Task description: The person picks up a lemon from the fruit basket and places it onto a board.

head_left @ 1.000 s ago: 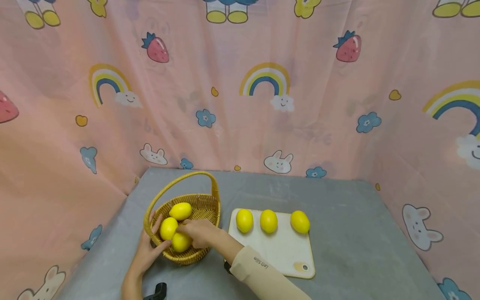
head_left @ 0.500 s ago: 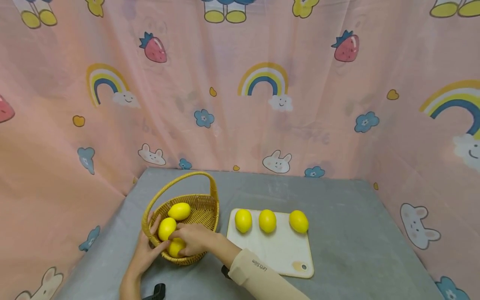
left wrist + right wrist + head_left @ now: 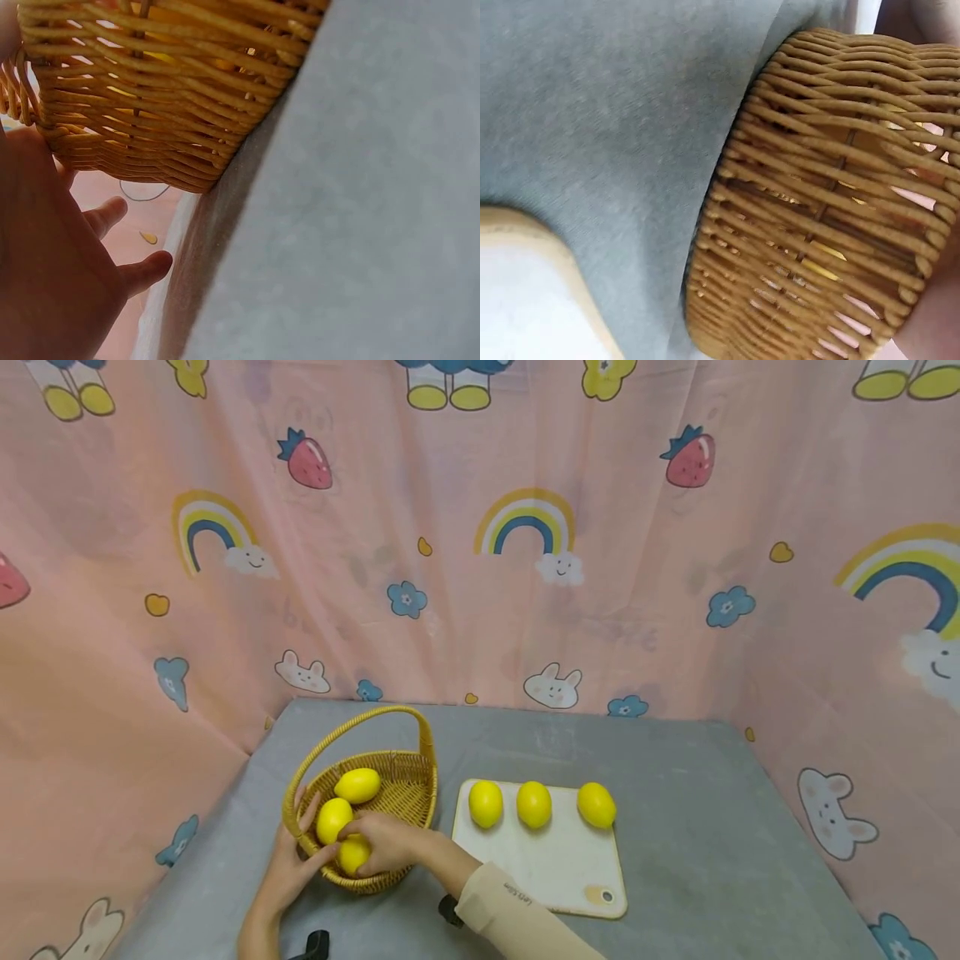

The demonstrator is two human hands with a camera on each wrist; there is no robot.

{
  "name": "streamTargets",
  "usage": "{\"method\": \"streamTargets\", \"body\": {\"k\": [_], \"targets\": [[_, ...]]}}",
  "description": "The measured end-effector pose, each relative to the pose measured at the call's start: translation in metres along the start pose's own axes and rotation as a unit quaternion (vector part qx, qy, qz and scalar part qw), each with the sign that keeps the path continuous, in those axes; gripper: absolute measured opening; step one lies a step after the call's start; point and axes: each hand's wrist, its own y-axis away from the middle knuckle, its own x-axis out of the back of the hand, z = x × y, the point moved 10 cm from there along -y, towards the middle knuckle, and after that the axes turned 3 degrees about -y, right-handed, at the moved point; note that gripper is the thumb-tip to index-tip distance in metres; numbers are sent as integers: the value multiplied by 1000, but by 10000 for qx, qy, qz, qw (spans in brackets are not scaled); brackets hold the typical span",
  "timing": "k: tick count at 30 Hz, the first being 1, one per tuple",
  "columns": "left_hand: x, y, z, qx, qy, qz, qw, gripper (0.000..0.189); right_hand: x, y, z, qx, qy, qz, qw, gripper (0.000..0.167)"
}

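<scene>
In the head view, your left hand (image 3: 288, 864) holds the left side of the basket (image 3: 405, 785), fingers by the foot of the handle (image 3: 360, 718) and thumb at the near rim. Your right hand (image 3: 386, 843) reaches over the right side, fingers and thumb curled round the gripped lemon (image 3: 352, 856), which sits low in the near part of the basket, just beside your left thumb. Two other lemons (image 3: 334, 821) lie behind it. Your left forearm comes up steeply from the bottom edge; your right one, in a beige sleeve (image 3: 525, 914), slants in from the lower right, crossing a corner of the white board (image 3: 532, 868), where three lemons (image 3: 534, 805) stand in a row.

In the left wrist view, your palm is outside the woven wall, with two fingers (image 3: 146, 274) spread and pointing away beneath the basket; your thumb's hold is hard to see.

In the right wrist view, the basket wall hides your fingertips, so you cannot tell the grip from there; skin shows along the right edge.
</scene>
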Motion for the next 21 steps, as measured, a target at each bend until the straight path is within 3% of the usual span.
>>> {"method": "streamTargets", "body": {"k": [5, 9, 12, 16, 18, 21], "targets": [[-2, 0, 1, -97, 26, 14, 9999, 82, 18, 11, 5, -60, -245, 364, 9990, 51], [-3, 0, -2, -11, 84, -17, 10000, 82, 44, 30, 14, -30, -825, 1034, 9912, 53], [-3, 0, -5, 119, 87, -28, 9999, 82, 64, 50, 25, 47, -1658, 1502, 9746, 56], [-3, 1, -5, 185, 50, -28, 9998, 82, 87, 81, 47, 64, -2816, 1898, 9406, 57], [-3, 1, -3, 171, 58, -28, 9998, 81, 96, 97, 59, 79, -3122, 2072, 9271, 57], [-2, -1, 0, 77, 68, -11, 9999, 81, 109, 125, 77, -3, -3249, 2357, 9159, 58]]}}
